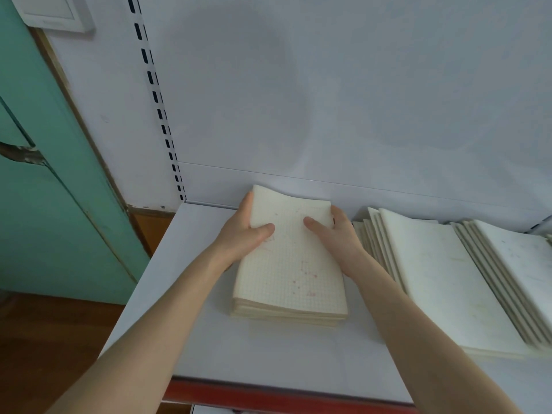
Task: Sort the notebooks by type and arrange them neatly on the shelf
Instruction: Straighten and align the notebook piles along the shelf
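A stack of cream grid-paper notebooks with faint red marks lies on the white shelf. My left hand grips its left edge near the far end, thumb on top. On the opposite edge my right hand holds the stack the same way, thumb laid across the cover. The far end of the stack curls up slightly toward the back panel. To the right lie two fanned piles of larger white notebooks, one in the middle and one at the frame's right edge.
The shelf's white back panel rises right behind the stacks, with a slotted upright at its left. A red strip runs along the shelf's front edge. A green wall and brown floor lie to the left.
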Available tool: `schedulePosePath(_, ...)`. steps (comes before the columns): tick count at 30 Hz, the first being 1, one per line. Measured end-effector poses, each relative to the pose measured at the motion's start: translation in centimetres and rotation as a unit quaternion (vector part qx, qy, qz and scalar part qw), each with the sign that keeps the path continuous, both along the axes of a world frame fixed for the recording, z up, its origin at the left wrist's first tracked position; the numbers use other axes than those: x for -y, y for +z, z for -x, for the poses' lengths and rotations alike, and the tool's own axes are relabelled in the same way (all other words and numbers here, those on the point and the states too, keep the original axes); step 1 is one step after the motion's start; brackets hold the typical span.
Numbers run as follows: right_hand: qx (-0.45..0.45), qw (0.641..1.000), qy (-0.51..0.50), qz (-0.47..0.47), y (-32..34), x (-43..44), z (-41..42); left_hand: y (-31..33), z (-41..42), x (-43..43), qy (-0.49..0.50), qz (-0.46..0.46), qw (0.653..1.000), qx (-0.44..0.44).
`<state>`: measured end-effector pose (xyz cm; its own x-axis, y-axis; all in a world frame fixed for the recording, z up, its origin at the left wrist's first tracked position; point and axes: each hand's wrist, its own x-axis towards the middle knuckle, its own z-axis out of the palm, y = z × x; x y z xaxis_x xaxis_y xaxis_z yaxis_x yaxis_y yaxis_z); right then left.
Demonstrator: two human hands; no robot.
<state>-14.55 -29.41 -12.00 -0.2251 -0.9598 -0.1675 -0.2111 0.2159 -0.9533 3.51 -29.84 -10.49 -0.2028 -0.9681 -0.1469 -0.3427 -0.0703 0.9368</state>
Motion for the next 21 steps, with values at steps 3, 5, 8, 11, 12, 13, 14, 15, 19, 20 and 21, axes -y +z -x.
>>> schedulePosePath(3, 0.002, 1.0, 0.0, 0.002, 0.1, -0.1, 0.1, 0.0, -0.2, 0.0, -0.001, 0.003, 1.0, -0.011)
schedulePosePath(5, -0.001, 1.0, 0.0, -0.006, 0.2, -0.1, 0.1, 0.1, -0.2, 0.0, 0.0, 0.001, 1.0, -0.018)
schedulePosePath(8, -0.003, 1.0, 0.006, -0.018, 0.3, 0.0, 0.0, 0.0, -0.2, 0.1, -0.004, -0.005, 1.0, -0.024)
schedulePosePath(11, -0.005, 1.0, 0.013, -0.013, 0.5, 0.0, -0.5, -0.1, -0.5, 0.2, -0.001, -0.006, 1.0, -0.018)
schedulePosePath(12, -0.012, 1.0, 0.012, -0.014, 0.5, 0.0, -0.7, -0.2, -0.6, 0.2, -0.001, -0.008, 1.0, -0.013)
schedulePosePath(13, -0.021, 1.0, 0.012, -0.017, 0.6, 0.0, -0.9, -0.1, -0.6, 0.2, -0.001, -0.009, 1.0, -0.008)
schedulePosePath(14, -0.028, 0.999, 0.013, -0.019, 0.7, 0.0, -1.1, -0.1, -0.6, 0.1, -0.003, -0.01, 1.0, -0.001)
schedulePosePath(15, -0.032, 0.999, 0.011, -0.022, 0.8, 0.0, -1.2, 0.0, -0.6, 0.1, -0.009, -0.011, 1.0, 0.009)
schedulePosePath(19, -0.026, 0.999, 0.004, -0.032, 1.6, -0.9, -1.0, 0.7, -0.7, -0.6, -0.019, -0.023, 0.999, 0.017)
schedulePosePath(20, -0.024, 0.999, 0.008, -0.041, 1.6, -1.6, -0.9, 0.8, -1.0, -1.1, -0.015, -0.03, 0.999, 0.011)
schedulePosePath(21, -0.024, 0.998, 0.017, -0.047, 1.6, -2.5, -0.7, 0.8, -1.4, -1.9, -0.014, -0.038, 0.999, 0.008)
